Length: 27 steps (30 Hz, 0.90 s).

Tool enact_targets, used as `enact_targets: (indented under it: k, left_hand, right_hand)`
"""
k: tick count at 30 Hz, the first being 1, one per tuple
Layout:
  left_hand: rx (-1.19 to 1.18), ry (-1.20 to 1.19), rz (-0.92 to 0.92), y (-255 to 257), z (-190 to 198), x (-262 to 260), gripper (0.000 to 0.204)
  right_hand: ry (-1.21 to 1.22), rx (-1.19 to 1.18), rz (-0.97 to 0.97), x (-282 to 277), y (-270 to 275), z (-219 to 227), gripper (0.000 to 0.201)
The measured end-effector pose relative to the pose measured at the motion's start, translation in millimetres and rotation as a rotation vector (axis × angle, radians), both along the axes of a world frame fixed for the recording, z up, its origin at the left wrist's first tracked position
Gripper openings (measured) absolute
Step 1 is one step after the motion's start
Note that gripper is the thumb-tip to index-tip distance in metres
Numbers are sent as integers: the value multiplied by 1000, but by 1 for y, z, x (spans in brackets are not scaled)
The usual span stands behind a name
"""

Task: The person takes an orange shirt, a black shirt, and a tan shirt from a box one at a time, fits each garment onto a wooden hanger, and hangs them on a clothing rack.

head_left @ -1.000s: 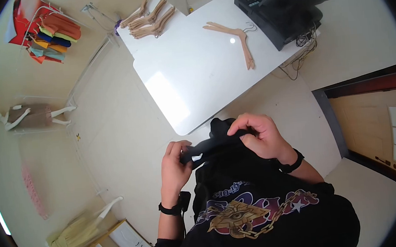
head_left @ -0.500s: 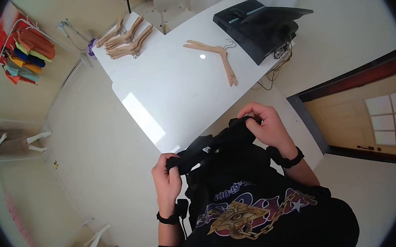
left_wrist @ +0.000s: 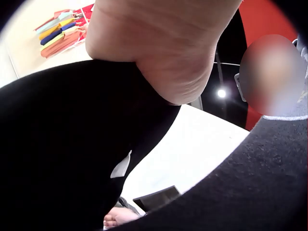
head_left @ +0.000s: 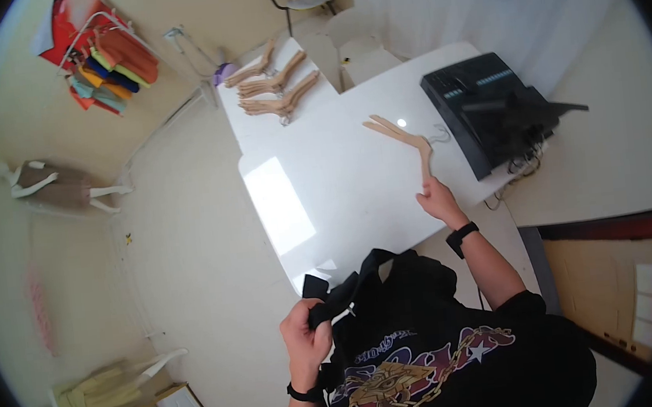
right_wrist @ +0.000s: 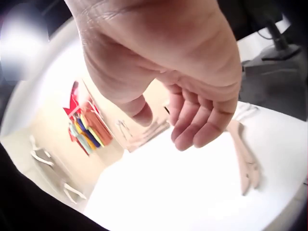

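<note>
In the head view my left hand [head_left: 306,335] grips a bunched black garment [head_left: 363,278] by its edge, in front of my body. A small white label [left_wrist: 121,166] shows on the cloth in the left wrist view, where the palm hides the gripping fingers. My right hand [head_left: 441,202] reaches over the white table, its fingertips right at the lower arm of a pair of wooden clothes hangers [head_left: 421,146]. From the right wrist, that hand's fingers [right_wrist: 209,132] are loosely bent with thumb apart and nothing between them; the hangers lie beside them.
Stacks of wooden hangers [head_left: 275,87] lie on the table's far left part. A black machine with a screen [head_left: 489,105] stands at the right of the white table [head_left: 357,200]. Colourful clothes hang on a wall rack [head_left: 112,63], with a dressed mannequin [head_left: 57,186] on the left.
My right hand has let go of the black garment and moved forward to the hangers on the table. The left hand still holds the garment, which now hangs from it alone.
</note>
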State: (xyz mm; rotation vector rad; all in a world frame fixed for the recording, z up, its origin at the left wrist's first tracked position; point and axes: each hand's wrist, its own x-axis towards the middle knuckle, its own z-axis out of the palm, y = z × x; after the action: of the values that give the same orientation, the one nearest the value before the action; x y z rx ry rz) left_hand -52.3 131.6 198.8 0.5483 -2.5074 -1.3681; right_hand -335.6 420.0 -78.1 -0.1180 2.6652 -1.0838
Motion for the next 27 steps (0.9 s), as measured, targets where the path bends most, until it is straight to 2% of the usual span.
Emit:
enact_targets:
  k: [1,2,4,6,10,12,16,20,22,24,27]
  left_hand:
    - [-19,-23,29,5,2,-3,12]
    - [-35,-50,59,10,3,-6,14]
    - [-90,-84,110,22,9,-11,16]
    - [-105,-76,163,32,9,-14,15]
    - [-100,-148,299,54,12,-13,15]
    - [-72,-134,370,60,5,-15,16]
    - [-74,-110,495,70,2,-10,16]
    - [37,-65,643,75,8,-15,16]
    - [27,-20,687,72,-2,-9,16]
    - [32,6,728,71,-11,-1,16]
    - [76,14,778,75,-3,2,16]
  right_hand:
    - [-70,-38,-2,-11,3,-2,50]
    - [43,115,33,-19,8,-23,55]
    - [-87,237,-17,-30,8,-20,58]
    - [-151,265,-21,-38,6,-21,58]
    - [-205,318,82,-49,12,-53,55]
    - [-263,381,66,-58,10,-54,46]
    - [-286,313,52,-62,9,-42,45]
    - [-130,323,26,-67,13,-49,39]
    - [-57,322,49,-66,19,-46,35]
    - [-139,186,0,-68,7,1,34]
    - [42,160,35,-75,18,-24,35]
